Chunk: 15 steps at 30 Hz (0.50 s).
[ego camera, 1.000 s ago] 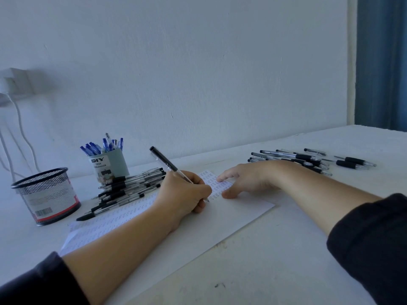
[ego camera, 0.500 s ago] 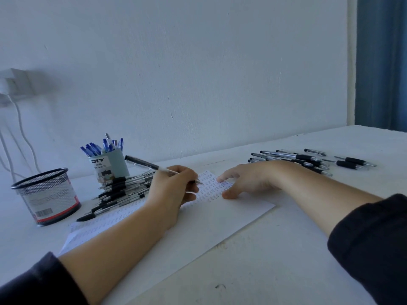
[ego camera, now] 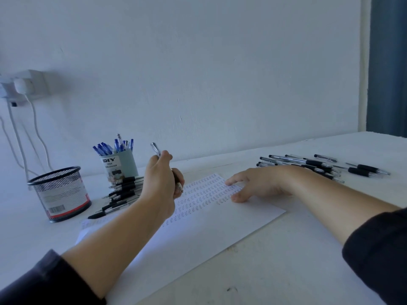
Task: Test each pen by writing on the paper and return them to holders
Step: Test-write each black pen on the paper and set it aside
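Observation:
My left hand (ego camera: 161,180) grips a black pen (ego camera: 156,149), held upright above the left part of the white paper (ego camera: 209,230), its tip down near the written rows and its top poking out above my thumb. My right hand (ego camera: 257,183) lies on the paper's far right corner, fingers spread and pressing it flat. A pale green desk organizer (ego camera: 123,165) behind my left hand holds several blue pens. A black mesh holder (ego camera: 60,193) stands at the left. A pile of black pens (ego camera: 120,194) lies between the holders and the paper.
Several more black pens (ego camera: 319,165) lie scattered on the white table (ego camera: 286,271) beyond my right wrist. A wall socket with a plugged charger (ego camera: 22,85) and hanging cables is at the far left. A dark curtain (ego camera: 387,67) hangs at the right.
My left hand lifted the pen off the paper, swung it flat, then turned it upright and moved it slightly left. My right hand stayed on the paper.

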### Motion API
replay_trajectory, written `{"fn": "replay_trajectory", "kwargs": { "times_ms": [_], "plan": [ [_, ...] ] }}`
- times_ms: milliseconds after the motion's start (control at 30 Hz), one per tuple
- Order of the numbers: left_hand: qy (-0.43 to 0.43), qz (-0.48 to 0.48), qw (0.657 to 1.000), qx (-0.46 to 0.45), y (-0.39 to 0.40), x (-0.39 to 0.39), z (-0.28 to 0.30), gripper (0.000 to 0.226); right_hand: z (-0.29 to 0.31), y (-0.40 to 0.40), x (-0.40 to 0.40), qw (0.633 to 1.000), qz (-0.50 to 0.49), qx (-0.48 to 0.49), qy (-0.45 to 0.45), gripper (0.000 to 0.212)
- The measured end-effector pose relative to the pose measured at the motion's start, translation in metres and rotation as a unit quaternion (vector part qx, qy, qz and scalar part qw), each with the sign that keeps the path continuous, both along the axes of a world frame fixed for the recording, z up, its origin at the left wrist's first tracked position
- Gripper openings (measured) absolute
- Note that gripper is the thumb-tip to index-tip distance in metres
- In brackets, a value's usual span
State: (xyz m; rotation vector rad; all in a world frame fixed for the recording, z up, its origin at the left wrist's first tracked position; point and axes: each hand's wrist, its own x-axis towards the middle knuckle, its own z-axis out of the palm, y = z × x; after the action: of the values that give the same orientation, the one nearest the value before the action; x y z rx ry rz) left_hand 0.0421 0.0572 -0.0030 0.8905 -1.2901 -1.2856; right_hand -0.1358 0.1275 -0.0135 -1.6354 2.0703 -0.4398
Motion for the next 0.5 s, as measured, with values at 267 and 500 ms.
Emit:
{"fn": "replay_trajectory", "kwargs": {
  "times_ms": [267,500],
  "plan": [
    [0.000,-0.002,1.000,0.013,0.0017,0.0021,0.0008,0.020,0.0008,0.0003,0.0015,1.000,0.009,0.003,0.016,0.055],
    [-0.025,-0.013,1.000,0.000,0.0010,0.0013,-0.0013,0.033,0.0021,0.0013,0.0036,1.000,0.015,0.008,0.014,0.056]
  ]
}}
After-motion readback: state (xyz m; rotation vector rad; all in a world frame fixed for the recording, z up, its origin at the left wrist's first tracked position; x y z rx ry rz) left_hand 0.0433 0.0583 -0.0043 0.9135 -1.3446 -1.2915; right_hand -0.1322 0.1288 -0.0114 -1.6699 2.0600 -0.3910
